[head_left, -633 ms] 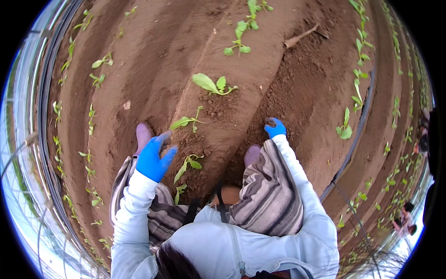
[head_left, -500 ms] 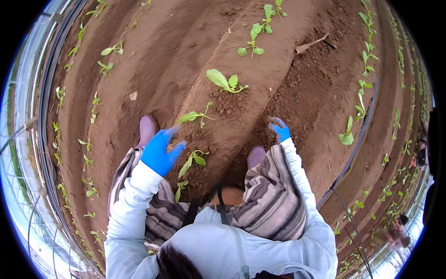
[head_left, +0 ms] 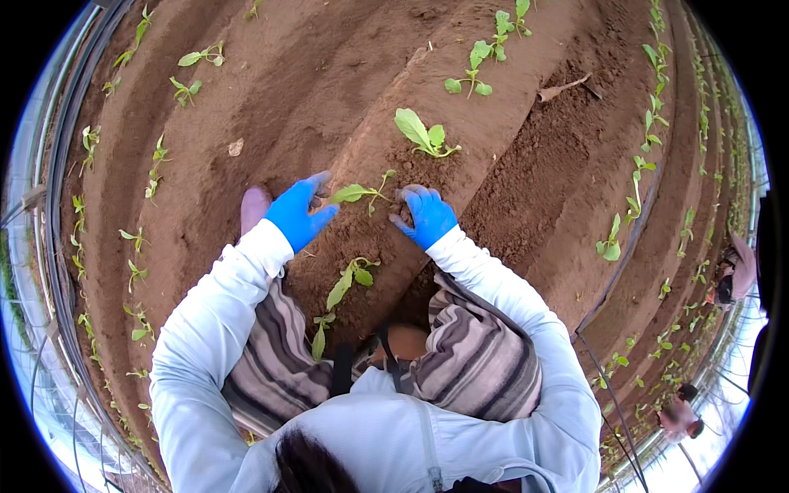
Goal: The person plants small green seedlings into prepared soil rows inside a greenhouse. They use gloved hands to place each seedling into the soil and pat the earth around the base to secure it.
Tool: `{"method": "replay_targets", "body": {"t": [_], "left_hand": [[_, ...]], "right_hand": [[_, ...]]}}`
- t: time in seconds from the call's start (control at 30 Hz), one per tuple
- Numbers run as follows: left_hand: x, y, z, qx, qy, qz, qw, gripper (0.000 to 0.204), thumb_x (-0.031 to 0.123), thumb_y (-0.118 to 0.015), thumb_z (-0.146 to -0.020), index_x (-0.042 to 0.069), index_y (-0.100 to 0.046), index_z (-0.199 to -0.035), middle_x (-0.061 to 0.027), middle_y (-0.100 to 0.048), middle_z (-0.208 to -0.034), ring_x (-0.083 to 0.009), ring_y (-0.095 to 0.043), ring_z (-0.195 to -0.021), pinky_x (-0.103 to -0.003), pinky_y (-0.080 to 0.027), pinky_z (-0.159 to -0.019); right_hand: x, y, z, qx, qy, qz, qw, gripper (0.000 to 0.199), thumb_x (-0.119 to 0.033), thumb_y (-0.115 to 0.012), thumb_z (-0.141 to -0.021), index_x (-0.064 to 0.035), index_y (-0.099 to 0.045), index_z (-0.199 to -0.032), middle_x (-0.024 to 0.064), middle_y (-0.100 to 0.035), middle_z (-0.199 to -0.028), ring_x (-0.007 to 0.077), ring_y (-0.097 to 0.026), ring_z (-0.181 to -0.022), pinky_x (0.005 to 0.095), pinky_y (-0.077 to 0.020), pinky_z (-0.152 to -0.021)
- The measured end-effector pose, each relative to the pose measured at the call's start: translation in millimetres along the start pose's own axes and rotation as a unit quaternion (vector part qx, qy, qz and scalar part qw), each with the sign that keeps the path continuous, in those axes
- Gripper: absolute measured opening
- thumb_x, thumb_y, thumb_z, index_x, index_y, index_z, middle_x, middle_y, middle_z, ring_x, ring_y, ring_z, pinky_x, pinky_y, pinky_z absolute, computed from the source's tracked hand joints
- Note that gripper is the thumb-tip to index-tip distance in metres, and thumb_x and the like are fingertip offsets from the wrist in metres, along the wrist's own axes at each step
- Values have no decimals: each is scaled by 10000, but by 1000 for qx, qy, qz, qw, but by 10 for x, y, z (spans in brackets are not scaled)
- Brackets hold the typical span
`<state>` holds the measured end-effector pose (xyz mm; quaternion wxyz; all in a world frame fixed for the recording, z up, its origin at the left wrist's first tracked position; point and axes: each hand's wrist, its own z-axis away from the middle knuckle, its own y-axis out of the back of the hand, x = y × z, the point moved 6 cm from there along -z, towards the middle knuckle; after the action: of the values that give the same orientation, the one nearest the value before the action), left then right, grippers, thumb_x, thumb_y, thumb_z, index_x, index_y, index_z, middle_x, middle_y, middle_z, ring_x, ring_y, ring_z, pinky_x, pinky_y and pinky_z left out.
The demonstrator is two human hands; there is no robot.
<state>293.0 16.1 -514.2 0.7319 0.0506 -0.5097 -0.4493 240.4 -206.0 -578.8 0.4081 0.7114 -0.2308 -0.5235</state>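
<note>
Both my hands wear blue gloves with soil-darkened fingertips. A small green seedling (head_left: 353, 193) leans in the soil bed between them. My left hand (head_left: 297, 215) is at the seedling's left, close to its leaf tip, with thumb and fingers apart. My right hand (head_left: 429, 216) is to the right of its stem, fingers curved and thumb held apart, low over the soil. Neither hand visibly holds anything. Beyond them stands a larger-leaved seedling (head_left: 421, 134). Nearer to me are another seedling (head_left: 342, 287) and a smaller one (head_left: 320, 337).
My crouched legs in striped trousers (head_left: 477, 353) straddle the bed, a purple boot (head_left: 253, 205) at left. More seedlings (head_left: 472, 78) line the bed ahead and neighbouring rows. A dry brown scrap (head_left: 563, 88) lies right of the bed. Other people (head_left: 680, 417) are at far right.
My right hand has moved left and forward, from the furrow to beside the seedling. My left hand has shifted slightly forward, toward the leaf. The view has shifted a little.
</note>
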Motion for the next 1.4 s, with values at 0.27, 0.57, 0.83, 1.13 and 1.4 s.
{"method": "replay_targets", "body": {"t": [0.27,0.57,0.83,1.13,1.4], "left_hand": [[-634,-398,-134,-225,263,395,851,617,577,-477,-865,-8,-583,-1032,-118,-643,-859,-186,-629,-782,-318,-530,-697],[-641,-775,-250,-286,303,563,714,937,807,-328,-758,-51,-558,-1056,-140,-628,-898,-223,-634,-759,-345,-537,-701],[-446,-764,-265,-291,249,558,736,450,427,-422,-937,12,-592,-981,-76,-627,-767,-189,-631,-698,-302,-520,-633],[-31,-866,-111,-270,-4,247,931,387,368,-493,-926,14,-627,-1001,-116,-663,-832,-207,-627,-706,-314,-501,-661],[266,-903,-64,-216,-112,101,965,344,336,-517,-887,7,-616,-879,-241,-606,-811,-413,-585,-773,-445,-481,-669]], "right_hand": [[80,-31,-14,-102,4,28,994,359,-272,-704,-758,-73,-565,-1023,116,-578,-1023,310,-583,-905,380,-512,-727],[-33,405,-227,-168,-195,-240,936,350,-239,-739,-774,-28,-582,-1004,115,-638,-975,211,-610,-936,313,-469,-839],[-251,548,-780,-197,-199,-321,905,346,-231,-737,-774,-26,-565,-993,63,-612,-974,150,-545,-951,293,-428,-874],[-433,248,-1427,-332,-150,-300,882,434,-305,-711,-785,-18,-558,-1072,127,-619,-1041,221,-576,-1005,338,-451,-863],[-348,-210,-1437,-399,6,-169,901,371,-297,-667,-813,-56,-571,-1077,149,-600,-1050,303,-573,-1005,385,-444,-883]]}}
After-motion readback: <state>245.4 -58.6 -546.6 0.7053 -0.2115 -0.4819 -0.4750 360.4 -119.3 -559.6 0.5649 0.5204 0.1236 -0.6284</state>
